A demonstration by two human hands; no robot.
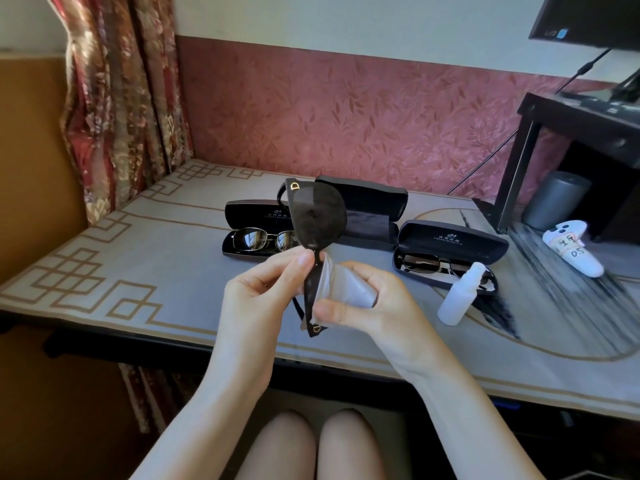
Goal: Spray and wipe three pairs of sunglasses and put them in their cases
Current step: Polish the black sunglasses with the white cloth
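Your left hand (260, 295) pinches the sunglasses (320, 220) at the bridge; just below those fingertips, your right hand (369, 308) clamps the cloth (349, 289) round the lower lens

Hidden, cut off
The cloth (349, 289) and right hand (370, 308) cover the lower lens of the dark sunglasses (318, 220); the spray bottle (460, 294) hides part of the pair (424, 262) in the right case (485, 249) (its lid print (451, 236) too small to read); the monitor (588, 19) runs off the top edge.
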